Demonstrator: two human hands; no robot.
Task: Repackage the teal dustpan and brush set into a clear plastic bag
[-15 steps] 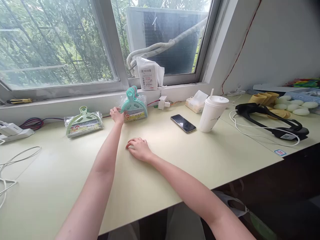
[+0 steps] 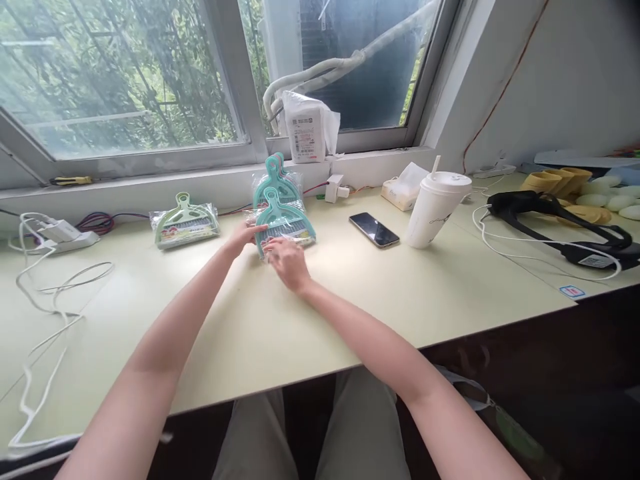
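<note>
A teal mini dustpan and brush set (image 2: 285, 217) in clear plastic wrap leans back above the table, in front of a stack of similar wrapped sets (image 2: 276, 179). At its left edge, my left hand (image 2: 245, 237) grips it with the thumb laid over the front. My right hand (image 2: 289, 263) is at its lower edge; the fingers are blurred, and whether they grip the wrap is unclear. Farther left, light green dustpan and brush sets (image 2: 185, 223) in plastic lie by the wall.
To the right are a phone (image 2: 374, 230), a white cup with a straw (image 2: 437, 210), a tissue pack (image 2: 404, 187) and a black headset-like frame (image 2: 560, 230) with a white cable. Left are a power strip (image 2: 75, 240) and loose cables. A wrapped white package (image 2: 307, 133) stands on the sill.
One teal set has come away from the stack toward me in my left hand. My right hand has lifted from the table to its lower edge. The view has tilted down.
</note>
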